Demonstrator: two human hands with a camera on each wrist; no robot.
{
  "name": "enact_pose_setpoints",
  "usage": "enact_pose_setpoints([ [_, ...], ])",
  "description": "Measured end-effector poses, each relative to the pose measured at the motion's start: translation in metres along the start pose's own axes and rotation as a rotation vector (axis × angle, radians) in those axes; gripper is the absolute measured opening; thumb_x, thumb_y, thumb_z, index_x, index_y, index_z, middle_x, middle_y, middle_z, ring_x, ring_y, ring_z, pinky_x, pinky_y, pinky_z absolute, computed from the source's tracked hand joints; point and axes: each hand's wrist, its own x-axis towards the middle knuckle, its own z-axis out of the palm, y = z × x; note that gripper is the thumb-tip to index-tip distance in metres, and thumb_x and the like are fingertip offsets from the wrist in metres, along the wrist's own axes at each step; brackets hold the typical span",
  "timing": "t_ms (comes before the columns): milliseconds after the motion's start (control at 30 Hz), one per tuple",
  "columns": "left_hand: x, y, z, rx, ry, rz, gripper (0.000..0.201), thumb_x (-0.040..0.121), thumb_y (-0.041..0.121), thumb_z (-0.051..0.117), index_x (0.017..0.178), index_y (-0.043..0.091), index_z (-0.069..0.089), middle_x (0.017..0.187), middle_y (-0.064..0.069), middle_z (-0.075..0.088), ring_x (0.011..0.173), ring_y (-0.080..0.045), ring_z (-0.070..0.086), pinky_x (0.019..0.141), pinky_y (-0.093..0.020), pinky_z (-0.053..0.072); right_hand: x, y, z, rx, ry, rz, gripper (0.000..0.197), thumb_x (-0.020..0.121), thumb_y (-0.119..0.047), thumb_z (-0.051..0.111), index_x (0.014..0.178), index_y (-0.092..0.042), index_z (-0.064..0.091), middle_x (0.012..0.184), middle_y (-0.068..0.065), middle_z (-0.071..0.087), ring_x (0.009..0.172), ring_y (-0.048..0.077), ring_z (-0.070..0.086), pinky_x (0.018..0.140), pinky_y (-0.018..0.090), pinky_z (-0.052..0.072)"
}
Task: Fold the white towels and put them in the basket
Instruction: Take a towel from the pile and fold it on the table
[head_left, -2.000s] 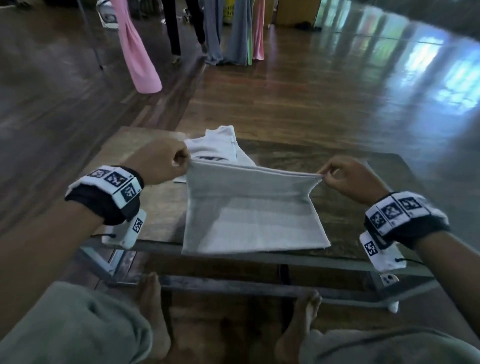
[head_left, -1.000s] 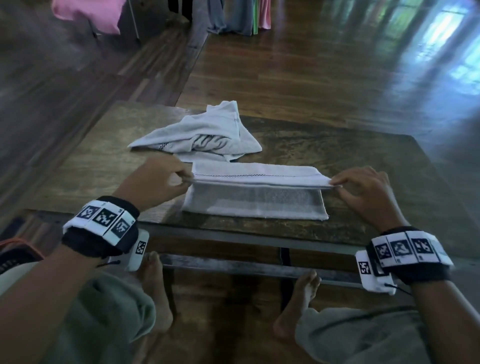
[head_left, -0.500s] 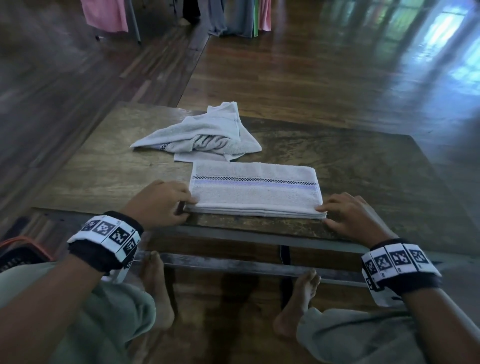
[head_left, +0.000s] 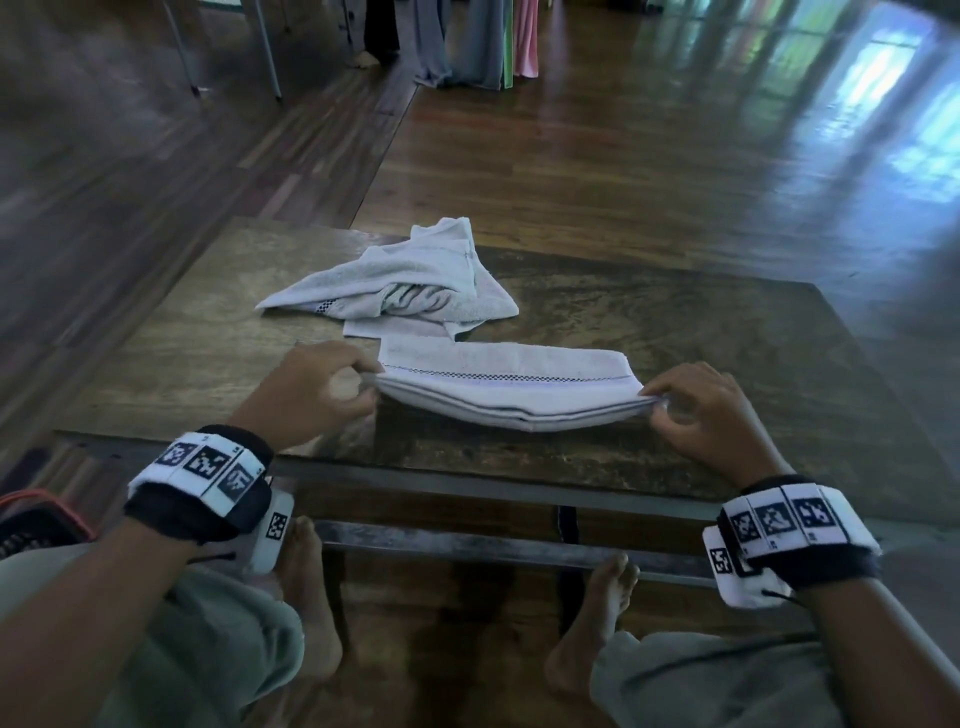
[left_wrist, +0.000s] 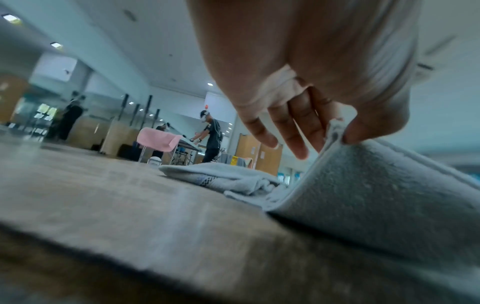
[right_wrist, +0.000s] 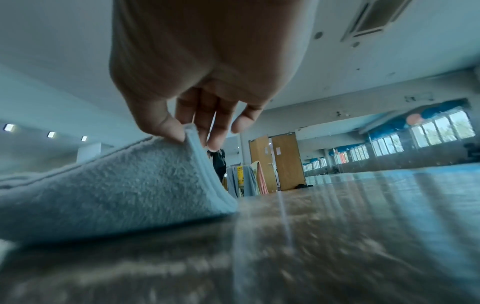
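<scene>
A folded white towel (head_left: 506, 387) with a thin checkered stripe lies near the front of the wooden table (head_left: 727, 364). My left hand (head_left: 363, 382) pinches its near left corner and my right hand (head_left: 657, 402) pinches its near right corner, both lifted a little while the middle sags. The left wrist view shows thumb and fingers of my left hand (left_wrist: 337, 131) nipping the towel (left_wrist: 376, 185) edge. In the right wrist view my right hand (right_wrist: 189, 133) pinches the towel (right_wrist: 116, 185) corner. A crumpled white towel (head_left: 405, 286) lies behind. A dark basket (head_left: 31, 525) with an orange rim shows at the left edge.
The table's metal front rail (head_left: 467, 488) runs just below my hands, with my bare feet (head_left: 306, 597) under it. Hanging cloths (head_left: 478, 41) and metal stand legs (head_left: 270, 52) stand far off on the wooden floor. Other people work at a distant table (left_wrist: 187, 144).
The towel was folded in half and laid flat on the table. Both hands have now pinched the near corners of the folded towel and raised them slightly off the surface.
</scene>
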Motion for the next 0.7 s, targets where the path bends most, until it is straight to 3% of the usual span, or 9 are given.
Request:
enact_pose_setpoints([
  [67, 0.005, 0.011, -0.014, -0.110, 0.103, -0.054, 0.015, 0.071, 0.039, 0.057, 0.086, 0.041, 0.059, 0.092, 0.022, 0.064, 0.078, 0.002, 0.058, 0.069, -0.011, 0.044, 0.006, -0.006, -0.013, 0.114, 0.070, 0.055, 0.023, 0.072, 0.001, 0.070, 0.087, -0.015, 0.067, 0.083, -0.006, 0.065, 0.081, 0.017, 0.060, 0.076, 0.040, 0.049],
  [133, 0.009, 0.022, -0.030, -0.209, 0.189, -0.109, 0.015, 0.070, 0.040, 0.057, 0.084, 0.038, 0.062, 0.088, 0.008, 0.066, 0.074, -0.006, 0.060, 0.067, -0.017, 0.046, 0.010, -0.013, -0.031, 0.288, 0.105, 0.133, 0.027, 0.077, 0.003, 0.065, 0.086, -0.022, 0.065, 0.080, -0.014, 0.064, 0.080, 0.009, 0.060, 0.077, 0.027, 0.050],
  [200, 0.010, 0.027, -0.043, -0.304, 0.251, -0.113, 0.013, 0.071, 0.038, 0.056, 0.081, 0.035, 0.065, 0.083, 0.005, 0.067, 0.073, -0.002, 0.060, 0.068, -0.012, 0.047, 0.013, -0.019, -0.047, 0.494, 0.141, 0.198, 0.034, 0.082, 0.004, 0.060, 0.084, -0.030, 0.063, 0.082, -0.018, 0.066, 0.077, 0.000, 0.058, 0.072, 0.013, 0.048],
  [300, 0.012, 0.028, -0.053, -0.330, 0.181, -0.138, 0.012, 0.073, 0.037, 0.057, 0.080, 0.032, 0.065, 0.087, 0.006, 0.067, 0.076, 0.002, 0.060, 0.071, -0.006, 0.045, 0.020, -0.022, -0.056, 0.682, 0.152, 0.291, 0.030, 0.086, 0.005, 0.055, 0.081, -0.023, 0.065, 0.077, -0.021, 0.069, 0.072, -0.005, 0.059, 0.067, 0.007, 0.045],
  [367, 0.017, 0.023, -0.051, -0.218, 0.088, -0.203, 0.006, 0.079, 0.028, 0.061, 0.082, 0.028, 0.065, 0.085, 0.009, 0.066, 0.072, 0.001, 0.059, 0.066, -0.006, 0.043, 0.027, -0.022, -0.050, 0.647, 0.037, 0.342, 0.026, 0.087, 0.002, 0.056, 0.080, -0.020, 0.066, 0.073, -0.019, 0.070, 0.070, -0.008, 0.060, 0.067, 0.004, 0.044],
  [433, 0.023, 0.014, -0.040, -0.062, 0.013, -0.259, 0.007, 0.085, 0.017, 0.061, 0.087, 0.022, 0.066, 0.080, 0.004, 0.065, 0.068, -0.005, 0.056, 0.063, -0.015, 0.043, 0.032, -0.015, -0.037, 0.551, -0.107, 0.386, 0.023, 0.088, -0.003, 0.057, 0.081, -0.023, 0.066, 0.076, -0.013, 0.069, 0.072, -0.004, 0.061, 0.068, 0.009, 0.046],
  [500, 0.029, 0.004, -0.026, 0.082, -0.062, -0.290, 0.009, 0.088, 0.019, 0.057, 0.093, 0.018, 0.064, 0.084, -0.002, 0.064, 0.066, -0.010, 0.054, 0.064, -0.025, 0.043, 0.037, -0.006, -0.020, 0.425, -0.213, 0.429, 0.016, 0.089, -0.009, 0.057, 0.087, -0.023, 0.066, 0.084, -0.005, 0.068, 0.075, 0.001, 0.060, 0.070, 0.017, 0.047],
  [600, 0.036, -0.009, -0.009, 0.179, -0.113, -0.304, 0.019, 0.092, 0.025, 0.051, 0.105, 0.014, 0.060, 0.092, -0.004, 0.064, 0.074, -0.017, 0.057, 0.067, -0.032, 0.045, 0.042, 0.004, 0.004, 0.341, -0.200, 0.492, 0.014, 0.089, -0.017, 0.058, 0.098, -0.020, 0.067, 0.095, 0.000, 0.069, 0.083, 0.009, 0.062, 0.073, 0.021, 0.047],
  [700, 0.036, -0.009, -0.001, 0.243, 0.005, -0.263, 0.029, 0.093, 0.028, 0.046, 0.111, 0.009, 0.058, 0.103, -0.008, 0.064, 0.085, -0.023, 0.060, 0.074, -0.038, 0.049, 0.044, 0.006, 0.016, 0.157, -0.169, 0.526, 0.025, 0.087, -0.022, 0.058, 0.111, -0.021, 0.064, 0.105, -0.001, 0.066, 0.101, 0.018, 0.060, 0.096, 0.040, 0.045],
])
